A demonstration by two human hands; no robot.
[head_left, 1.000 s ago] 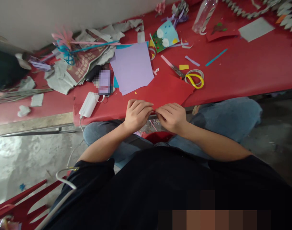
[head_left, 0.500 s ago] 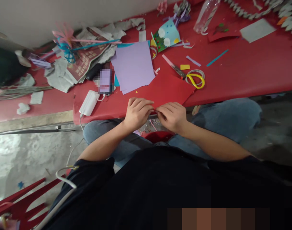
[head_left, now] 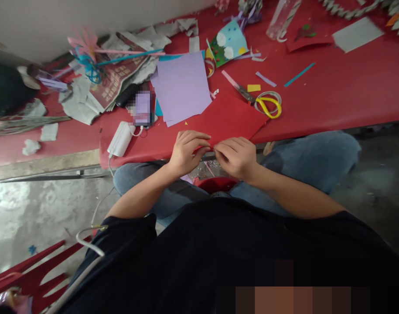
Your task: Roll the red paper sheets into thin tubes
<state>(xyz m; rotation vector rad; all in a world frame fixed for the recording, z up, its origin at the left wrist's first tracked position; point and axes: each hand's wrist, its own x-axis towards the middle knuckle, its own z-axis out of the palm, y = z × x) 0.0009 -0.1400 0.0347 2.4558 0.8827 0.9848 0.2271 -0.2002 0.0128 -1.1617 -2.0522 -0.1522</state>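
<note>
A sheet of red paper (head_left: 233,117) lies slantwise at the front edge of the red table, its near corner between my two hands. My left hand (head_left: 190,152) pinches that corner from the left, thumb against fingertips. Close beside it, my right hand (head_left: 237,158) pinches the same corner, with its fingers curled. The fingertips almost meet, and the bit of paper between them is mostly hidden. Scissors (head_left: 266,104) with yellow handles rest by the sheet's right corner. Behind and to the left is a stack of lilac paper (head_left: 184,87).
A white power bank (head_left: 121,138) with a cable lies left of my hands. Crumpled newspaper (head_left: 81,100) and ribbon-like paper flowers (head_left: 88,61) cover the back left. A painted card (head_left: 228,43), a clear plastic bottle (head_left: 281,19) and paper strips (head_left: 299,75) are at the back.
My view has shifted slightly. Both hands keep their pinch on the red paper's near corner; my left fingers look a little more spread from the thumb.
</note>
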